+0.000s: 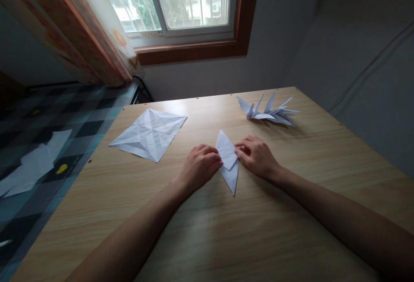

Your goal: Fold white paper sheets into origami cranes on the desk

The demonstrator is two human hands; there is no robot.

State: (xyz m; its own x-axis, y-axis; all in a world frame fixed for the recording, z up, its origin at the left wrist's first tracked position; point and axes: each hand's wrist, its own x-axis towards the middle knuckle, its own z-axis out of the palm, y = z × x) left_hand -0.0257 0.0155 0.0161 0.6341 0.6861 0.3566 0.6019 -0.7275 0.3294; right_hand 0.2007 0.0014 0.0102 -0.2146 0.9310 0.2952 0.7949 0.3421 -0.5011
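Observation:
A folded piece of white paper (227, 155), long and diamond-shaped with a flap laid across its middle, lies on the wooden table between my hands. My left hand (201, 161) grips its left edge, the fingers bent and pressed together there. On the opposite edge, my right hand (255, 153) pinches the paper between thumb and fingers. One sharp tip of the paper points toward me, the other toward the window. How many layers my fingertips hold is hidden.
An unfolded, creased white sheet (150, 133) lies to the left on the table (194, 239). Several folded paper cranes (270, 111) stand bunched at the back right. More white paper (35, 165) rests on the checked bedding (87, 122) left of the table.

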